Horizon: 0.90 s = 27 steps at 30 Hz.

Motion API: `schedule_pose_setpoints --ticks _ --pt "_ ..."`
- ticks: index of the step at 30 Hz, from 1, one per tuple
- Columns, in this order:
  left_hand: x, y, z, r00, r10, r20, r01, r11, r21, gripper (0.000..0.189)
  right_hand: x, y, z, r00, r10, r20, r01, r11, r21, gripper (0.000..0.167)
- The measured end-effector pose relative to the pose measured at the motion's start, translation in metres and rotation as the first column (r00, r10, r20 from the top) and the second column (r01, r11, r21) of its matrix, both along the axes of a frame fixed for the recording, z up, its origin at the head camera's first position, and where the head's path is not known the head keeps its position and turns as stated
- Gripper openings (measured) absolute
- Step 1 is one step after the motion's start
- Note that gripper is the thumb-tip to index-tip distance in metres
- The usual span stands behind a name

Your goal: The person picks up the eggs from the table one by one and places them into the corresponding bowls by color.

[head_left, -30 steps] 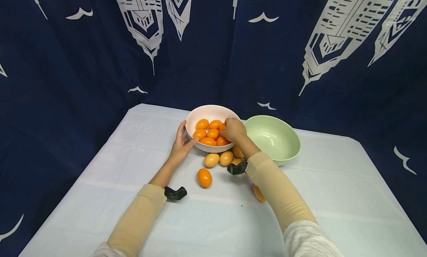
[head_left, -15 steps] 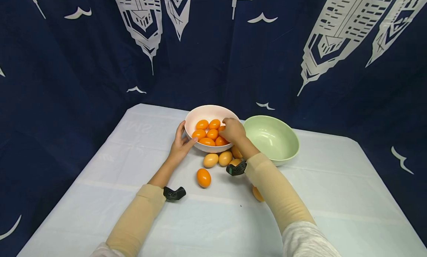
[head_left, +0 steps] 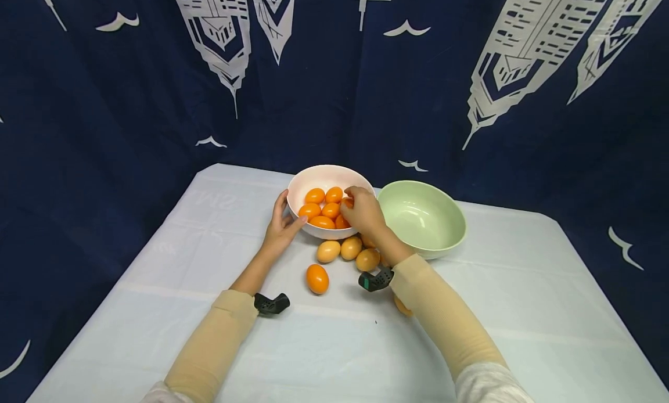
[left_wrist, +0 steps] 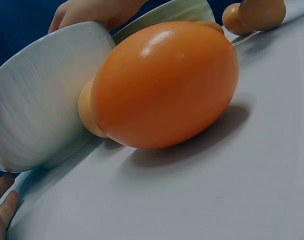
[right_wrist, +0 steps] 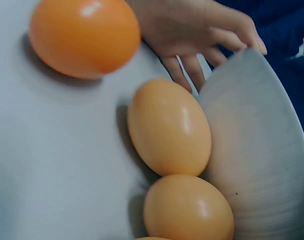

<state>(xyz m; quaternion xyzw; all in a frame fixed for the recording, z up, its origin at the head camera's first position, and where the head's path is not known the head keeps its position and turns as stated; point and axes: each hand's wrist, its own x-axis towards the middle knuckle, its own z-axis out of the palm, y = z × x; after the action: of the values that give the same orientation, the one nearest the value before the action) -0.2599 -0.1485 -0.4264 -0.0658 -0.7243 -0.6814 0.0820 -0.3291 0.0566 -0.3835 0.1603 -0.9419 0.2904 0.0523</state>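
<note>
My right hand (head_left: 366, 212) is reaching over the near right side of the pink bowl (head_left: 334, 175), thumb and forefinger curled round the held egg (head_left: 347, 202), which is down among the other orange eggs (head_left: 309, 211). Most of it is hidden by my fingers, so I honestly can't tell which way its long axis runs. The front egg in the bowl lies sideways, long axis left to right. My left hand (head_left: 280, 231) has the bowl gripped by its left side, thumb at the rim. On the table (head_left: 292, 356) in front of me, the loose orange egg (head_left: 317, 279) lies with its long axis pointing mostly away from me, far end leaning a bit left. The tan eggs (head_left: 328, 251) bunch up between it and the two bowls, the green bowl (head_left: 424, 217) being on the right. Only the head view gets the inside of the pink bowl; both wrist views just get its outer wall. The right wrist view does show two tan eggs touching each other, plus my left fingers reaching below the rim, which the head view mostly hides.
</note>
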Motion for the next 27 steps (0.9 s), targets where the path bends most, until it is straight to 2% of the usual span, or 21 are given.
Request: schedule_pose_setpoints --ticks 7,13,18,23,27 --pt "0.001 -0.001 0.002 1.000 -0.006 0.026 0.006 1.000 -0.001 0.079 0.027 -0.001 0.000 0.995 0.092 -0.035 -0.093 0.996 -0.008 0.040" --pt "0.000 -0.001 0.002 1.000 -0.008 0.023 0.008 1.000 0.009 0.079 0.049 0.001 -0.003 0.977 0.172 -0.123 -0.177 0.983 -0.037 0.035" --pt "0.000 0.000 0.000 1.000 -0.014 0.015 0.013 1.000 0.022 0.079 0.066 0.003 -0.008 0.948 0.241 -0.210 -0.263 0.961 -0.085 0.030" --pt "0.001 -0.001 0.001 1.000 -0.015 0.006 0.015 1.000 0.025 0.078 0.083 0.002 -0.014 0.905 0.329 -0.271 -0.381 0.909 -0.171 0.025" --pt "0.002 -0.001 0.001 1.000 -0.019 0.006 0.019 1.000 0.023 0.078 0.092 0.001 -0.021 0.871 0.366 -0.329 -0.442 0.876 -0.195 0.024"
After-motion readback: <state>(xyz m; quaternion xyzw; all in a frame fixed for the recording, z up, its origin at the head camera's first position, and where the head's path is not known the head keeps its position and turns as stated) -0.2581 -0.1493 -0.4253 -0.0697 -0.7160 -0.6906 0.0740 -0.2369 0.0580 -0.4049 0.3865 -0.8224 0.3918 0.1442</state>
